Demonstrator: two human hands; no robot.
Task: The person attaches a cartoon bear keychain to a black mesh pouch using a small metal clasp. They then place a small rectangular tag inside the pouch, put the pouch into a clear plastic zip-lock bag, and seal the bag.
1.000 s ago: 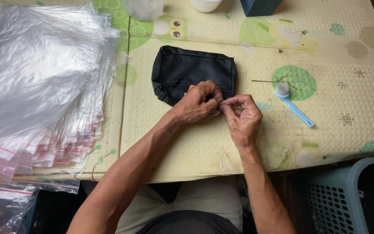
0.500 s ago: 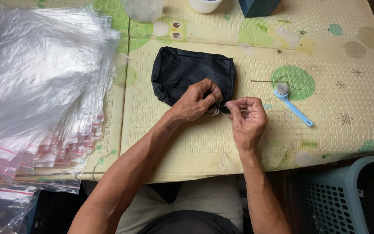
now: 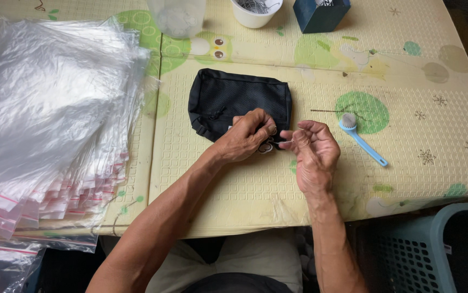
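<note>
Head view: your left hand (image 3: 243,140) is curled at the near edge of the black zip pouch (image 3: 238,100), fingertips pinched on what looks like a small metal ring or zipper-pull fitting (image 3: 266,146). Too small to say exactly which. Your right hand (image 3: 312,153) sits just beside it, thumb and forefinger pinched on a thin metal bit that runs toward the same fitting. Other fingers are loosely spread, so it's a fine-tip grip, not a fist.

The pouch lies flat on the padded yellow surface (image 3: 424,125), mesh side up, right in front of you. The flat lie likely steadies the fitting for two-handed work.

A blue-handled small brush (image 3: 360,138) lies right of your right hand, apart from it and untouched. A stack of clear zip bags (image 3: 49,119) is fanned out on the left, well apart from the pouch. A white cup (image 3: 254,11), a clear container (image 3: 177,15) and a dark blue box (image 3: 321,13) line the far edge. A teal basket (image 3: 435,244) stands below the surface on the right.
</note>
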